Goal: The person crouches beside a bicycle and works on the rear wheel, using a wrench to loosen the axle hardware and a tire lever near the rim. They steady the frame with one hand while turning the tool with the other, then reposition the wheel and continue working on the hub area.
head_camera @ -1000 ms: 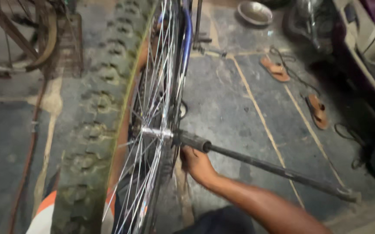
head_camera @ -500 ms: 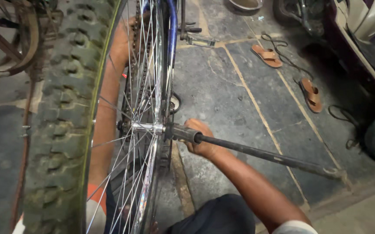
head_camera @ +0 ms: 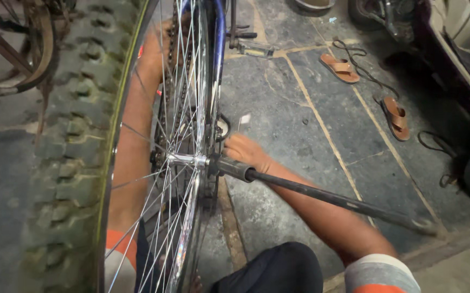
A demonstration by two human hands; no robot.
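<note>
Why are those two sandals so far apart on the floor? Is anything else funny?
The two brown sandals lie apart and point different ways, not side by side. A black cord snakes loosely between them. The right hand sits by the wheel hub; nothing there looks broken.

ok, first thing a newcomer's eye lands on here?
The big bicycle wheel with its knobby tyre fills the left half, spokes fanning from the hub. At the hub, the right hand rests by a long dark bar running off to the right. Two orange sandals lie on the stone floor beyond.
</note>
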